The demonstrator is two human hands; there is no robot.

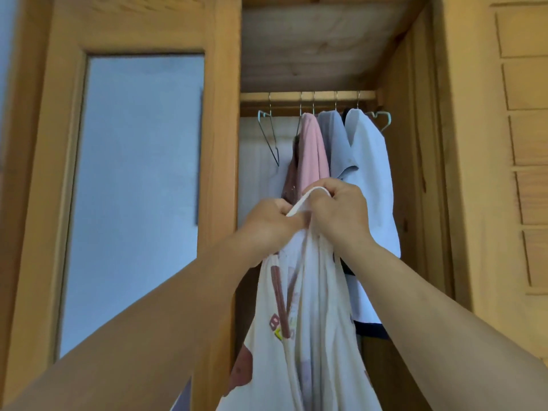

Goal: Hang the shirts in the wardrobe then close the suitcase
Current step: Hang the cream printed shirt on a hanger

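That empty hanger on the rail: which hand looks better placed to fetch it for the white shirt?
Probably the left hand. The empty hanger hangs up and left, on its side. The right hand grips the white shirt at its neckband and could keep holding it.

Matt grained wood wardrobe point(311, 48), thin metal hangers point(268, 134), soft cloth shirts point(314, 321).

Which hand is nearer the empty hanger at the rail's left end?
Left. The left hand is below the empty hanger; the right hand is below and further right.
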